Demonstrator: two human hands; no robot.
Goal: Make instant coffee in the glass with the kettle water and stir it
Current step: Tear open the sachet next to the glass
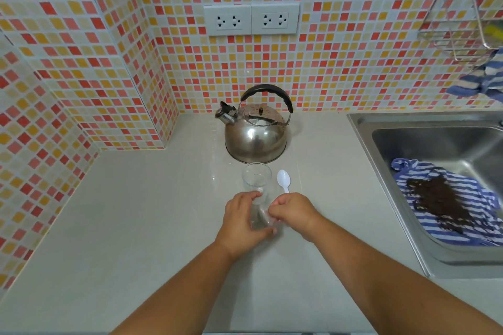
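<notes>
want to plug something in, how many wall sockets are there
2: left socket and right socket, side by side on the tiled wall above the kettle. Both look unused.

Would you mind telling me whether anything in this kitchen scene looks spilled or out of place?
Yes: in the sink on the right, a blue-and-white striped cloth lies crumpled with a dark granular heap spilled over it; I cannot tell what it is. The kettle, glass and white spoon sit tidily on the counter.

Home kitchen, mosaic-tiled wall, steel sink, kettle
</notes>
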